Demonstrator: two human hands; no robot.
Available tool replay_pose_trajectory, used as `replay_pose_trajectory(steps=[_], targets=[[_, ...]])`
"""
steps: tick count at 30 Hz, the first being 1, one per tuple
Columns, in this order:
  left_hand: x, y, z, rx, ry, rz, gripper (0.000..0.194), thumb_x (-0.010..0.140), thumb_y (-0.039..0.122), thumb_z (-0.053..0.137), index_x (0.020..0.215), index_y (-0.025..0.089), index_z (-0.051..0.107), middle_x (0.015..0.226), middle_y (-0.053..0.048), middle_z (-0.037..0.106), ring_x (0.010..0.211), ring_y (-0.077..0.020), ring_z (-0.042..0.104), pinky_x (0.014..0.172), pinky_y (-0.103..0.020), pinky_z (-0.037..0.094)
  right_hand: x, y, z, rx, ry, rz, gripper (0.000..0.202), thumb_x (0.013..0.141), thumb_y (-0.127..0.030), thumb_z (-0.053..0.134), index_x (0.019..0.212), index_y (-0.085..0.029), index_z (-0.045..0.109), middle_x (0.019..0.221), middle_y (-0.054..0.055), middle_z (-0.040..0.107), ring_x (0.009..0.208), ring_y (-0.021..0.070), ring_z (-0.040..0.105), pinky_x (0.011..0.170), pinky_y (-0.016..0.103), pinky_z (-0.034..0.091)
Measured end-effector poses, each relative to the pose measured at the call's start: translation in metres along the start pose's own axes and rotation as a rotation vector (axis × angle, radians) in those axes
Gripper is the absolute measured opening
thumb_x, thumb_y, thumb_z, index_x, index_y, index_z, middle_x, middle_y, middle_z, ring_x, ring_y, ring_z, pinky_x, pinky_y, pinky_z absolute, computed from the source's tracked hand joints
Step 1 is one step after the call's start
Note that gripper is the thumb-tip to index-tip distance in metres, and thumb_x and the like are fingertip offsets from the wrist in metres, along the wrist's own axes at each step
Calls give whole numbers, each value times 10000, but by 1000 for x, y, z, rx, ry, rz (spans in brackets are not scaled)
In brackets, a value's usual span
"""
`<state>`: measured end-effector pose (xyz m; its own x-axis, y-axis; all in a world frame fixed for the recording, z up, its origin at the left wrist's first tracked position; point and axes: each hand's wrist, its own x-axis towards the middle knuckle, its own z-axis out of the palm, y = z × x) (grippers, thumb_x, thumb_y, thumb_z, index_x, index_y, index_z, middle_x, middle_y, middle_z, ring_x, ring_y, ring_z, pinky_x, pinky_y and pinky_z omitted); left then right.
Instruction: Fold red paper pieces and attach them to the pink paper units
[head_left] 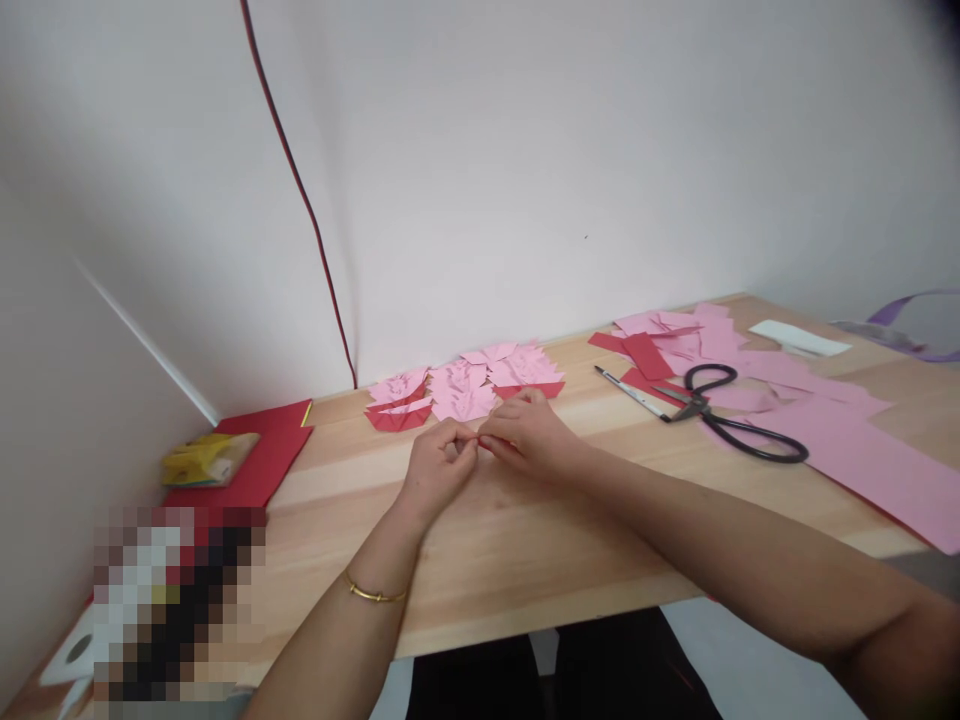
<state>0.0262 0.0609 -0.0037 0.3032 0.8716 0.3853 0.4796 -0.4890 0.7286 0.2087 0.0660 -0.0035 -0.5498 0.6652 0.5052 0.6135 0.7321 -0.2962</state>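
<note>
My left hand (442,462) and my right hand (536,435) meet fingertip to fingertip above the wooden table (345,540). Both are closed in a pinch. A small reddish bit shows between the fingertips, too small and covered to name. Just beyond the hands lie pink paper cutouts (459,388) with jagged edges, in several groups. A red paper piece (397,418) lies at the left group, and another red strip (551,389) edges the right group, close behind my right hand.
Black-handled scissors (699,404) and a pen (631,393) lie to the right, beside pink paper scraps (675,335) and a pink sheet (877,460). Red sheets (281,455) carrying a yellow packet (199,460) are at left. A cable (300,190) runs down the wall.
</note>
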Motion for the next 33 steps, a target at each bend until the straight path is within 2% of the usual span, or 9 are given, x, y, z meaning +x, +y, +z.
replay_pose_trajectory(steps=[5, 9, 13, 20, 26, 30, 33], targets=[[2, -3, -2, -75, 7, -120, 87, 722, 191, 554, 676, 164, 623, 667, -10, 610, 644, -134, 532, 623, -248, 398, 2, 4, -4, 35, -86, 24, 281, 905, -258, 414, 712, -162, 595, 724, 41, 651, 702, 144, 516, 744, 318, 247], [5, -11, -9, -234, 108, -242, 60, 683, 196, 580, 637, 160, 592, 626, 12, 582, 599, -113, 495, 592, -233, 372, 5, 16, -7, 81, -100, 64, 247, 894, -263, 432, 730, -164, 588, 724, 43, 643, 686, 148, 528, 694, 287, 279], [7, -20, -12, -417, 210, -317, 65, 656, 190, 601, 607, 160, 570, 583, 31, 545, 575, -96, 467, 590, -224, 361, 5, 23, -8, 230, -85, 138, 263, 891, -298, 441, 702, -162, 561, 706, 44, 624, 654, 141, 528, 619, 255, 310], [9, -26, -12, -655, 236, -372, 63, 650, 194, 621, 616, 153, 587, 587, 18, 552, 583, -92, 473, 627, -237, 378, 5, 22, -8, 503, -72, 360, 259, 836, -361, 516, 671, -166, 561, 685, 26, 607, 646, 137, 536, 576, 242, 350], [11, -22, -11, -824, 229, -359, 84, 650, 182, 608, 586, 150, 564, 519, 26, 496, 529, -82, 433, 573, -234, 352, 4, 27, -5, 664, -115, 385, 311, 816, -435, 537, 664, -165, 568, 705, 21, 612, 658, 127, 538, 599, 242, 380], [12, -22, -14, -790, 216, -365, 59, 639, 201, 592, 619, 150, 569, 530, 21, 487, 527, -90, 439, 554, -241, 355, 4, 25, -8, 722, -161, 353, 316, 827, -443, 519, 685, -164, 566, 734, 21, 615, 694, 127, 538, 636, 250, 394], [11, -22, -18, -638, 167, -377, 92, 658, 246, 578, 659, 154, 579, 561, 11, 515, 547, -104, 464, 579, -253, 383, 5, 22, -13, 724, -131, 386, 318, 818, -437, 526, 656, -164, 540, 697, 14, 593, 666, 122, 520, 628, 251, 386]])
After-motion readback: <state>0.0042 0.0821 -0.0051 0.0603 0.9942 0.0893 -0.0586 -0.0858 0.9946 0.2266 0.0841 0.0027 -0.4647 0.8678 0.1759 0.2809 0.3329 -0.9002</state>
